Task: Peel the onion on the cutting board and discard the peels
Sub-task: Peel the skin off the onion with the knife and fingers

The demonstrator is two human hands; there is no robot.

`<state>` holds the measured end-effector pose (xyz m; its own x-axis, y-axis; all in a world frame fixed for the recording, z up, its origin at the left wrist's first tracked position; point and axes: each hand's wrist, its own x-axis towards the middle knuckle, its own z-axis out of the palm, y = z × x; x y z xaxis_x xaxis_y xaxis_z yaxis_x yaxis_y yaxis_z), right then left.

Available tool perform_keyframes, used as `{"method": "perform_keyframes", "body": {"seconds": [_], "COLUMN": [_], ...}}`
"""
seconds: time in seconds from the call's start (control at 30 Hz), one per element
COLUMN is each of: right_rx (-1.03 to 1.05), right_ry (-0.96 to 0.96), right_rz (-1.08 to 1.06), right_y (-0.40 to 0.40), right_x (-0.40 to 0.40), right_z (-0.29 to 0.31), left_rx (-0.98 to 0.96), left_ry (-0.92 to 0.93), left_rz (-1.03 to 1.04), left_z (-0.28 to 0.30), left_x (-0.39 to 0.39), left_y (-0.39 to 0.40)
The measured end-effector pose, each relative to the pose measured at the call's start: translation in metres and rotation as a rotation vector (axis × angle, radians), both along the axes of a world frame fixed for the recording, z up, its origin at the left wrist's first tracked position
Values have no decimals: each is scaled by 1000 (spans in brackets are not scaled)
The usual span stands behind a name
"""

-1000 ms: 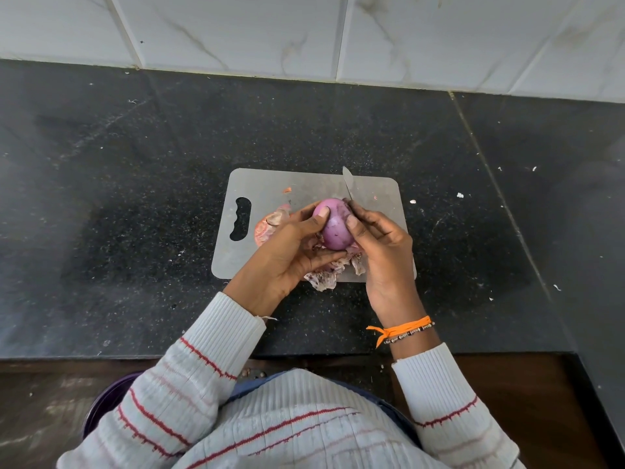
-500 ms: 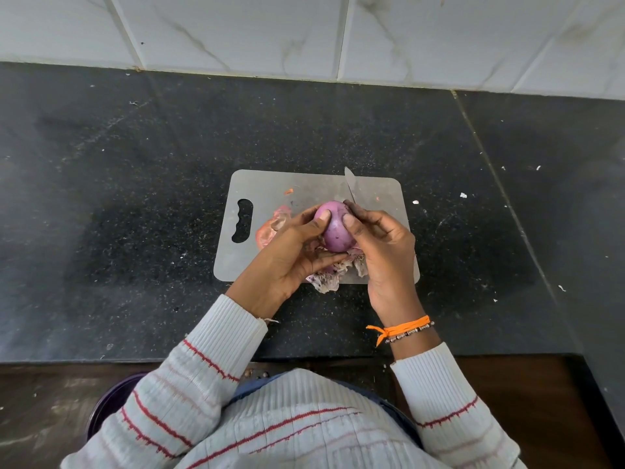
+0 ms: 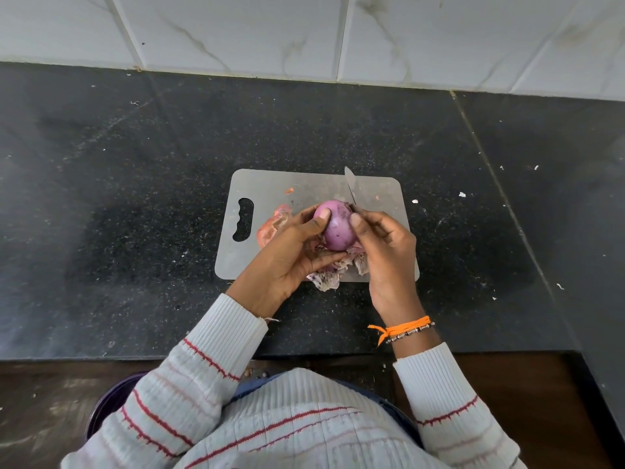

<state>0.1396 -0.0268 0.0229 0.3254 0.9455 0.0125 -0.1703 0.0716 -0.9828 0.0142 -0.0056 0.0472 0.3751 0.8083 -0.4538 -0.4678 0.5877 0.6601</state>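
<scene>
Onion (image 3: 337, 228) gripped between left hand (image 3: 291, 252) and right hand (image 3: 385, 245) over cutting board (image 3: 270, 187) near edge, knife (image 3: 351, 184) in right: lift skin with thumb, blade angled away.

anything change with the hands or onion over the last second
Hardly anything. Both hands stayed on the onion: the left hand cups it with the thumb on top, and the right hand keeps its thumb on the skin, with the knife tip poking out behind. Nothing was picked up or let go. The peels and the board lie as before.
</scene>
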Motion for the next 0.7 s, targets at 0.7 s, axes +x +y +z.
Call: {"method": "perform_keyframes", "body": {"seconds": [0.7], "right_rx": [-28], "right_ry": [452], "right_rz": [233], "right_y": [-7], "right_x": [12], "right_z": [-1], "left_rx": [310], "left_ry": [326], "left_rz": [149], "left_z": [3], "left_x": [0], "left_y": [-5]}}
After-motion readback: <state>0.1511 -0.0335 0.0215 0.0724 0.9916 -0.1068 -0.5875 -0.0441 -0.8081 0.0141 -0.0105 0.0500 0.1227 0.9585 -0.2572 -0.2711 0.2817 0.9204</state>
